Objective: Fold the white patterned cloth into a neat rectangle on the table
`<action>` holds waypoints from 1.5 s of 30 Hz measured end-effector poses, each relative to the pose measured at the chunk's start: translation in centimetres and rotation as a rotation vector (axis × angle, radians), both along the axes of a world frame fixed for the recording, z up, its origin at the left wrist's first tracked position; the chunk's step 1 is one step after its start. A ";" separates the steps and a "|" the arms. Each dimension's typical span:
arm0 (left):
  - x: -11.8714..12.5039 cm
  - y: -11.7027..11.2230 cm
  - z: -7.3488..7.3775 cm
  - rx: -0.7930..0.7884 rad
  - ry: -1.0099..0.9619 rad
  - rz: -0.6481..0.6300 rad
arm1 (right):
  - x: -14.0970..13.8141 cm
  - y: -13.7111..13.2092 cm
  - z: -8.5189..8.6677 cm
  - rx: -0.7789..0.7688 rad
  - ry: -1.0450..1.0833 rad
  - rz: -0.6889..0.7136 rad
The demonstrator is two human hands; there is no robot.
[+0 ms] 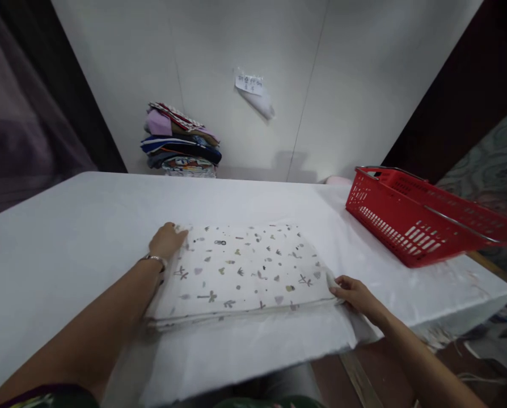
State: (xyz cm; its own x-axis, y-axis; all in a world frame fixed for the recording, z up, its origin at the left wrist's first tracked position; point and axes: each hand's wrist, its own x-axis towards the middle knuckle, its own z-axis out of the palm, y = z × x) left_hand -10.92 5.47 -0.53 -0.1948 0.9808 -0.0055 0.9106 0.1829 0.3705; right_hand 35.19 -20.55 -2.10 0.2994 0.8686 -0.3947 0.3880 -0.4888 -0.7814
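A white folded cloth printed with small grey and olive palms, birds and shapes lies flat on the white-covered table in front of me. Its near edge shows a few stacked layers. At its far left corner my left hand, with a bracelet at the wrist, is closed on the edge; some fingertips are hidden by the hand. My right hand pinches the near right corner between thumb and fingers. Under the cloth, plain white fabric hangs toward me over the table's front edge.
A red plastic basket with metal handles stands on the right of the white table. Against the back wall is a pile of folded fabrics. A paper sign is fixed to that wall. Dark curtain-like cloth hangs at left.
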 end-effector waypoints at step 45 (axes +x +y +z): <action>32.4 -3.1 -3.7 0.251 0.014 -1.171 | 0.2 0.9 0.7 -0.122 0.163 0.042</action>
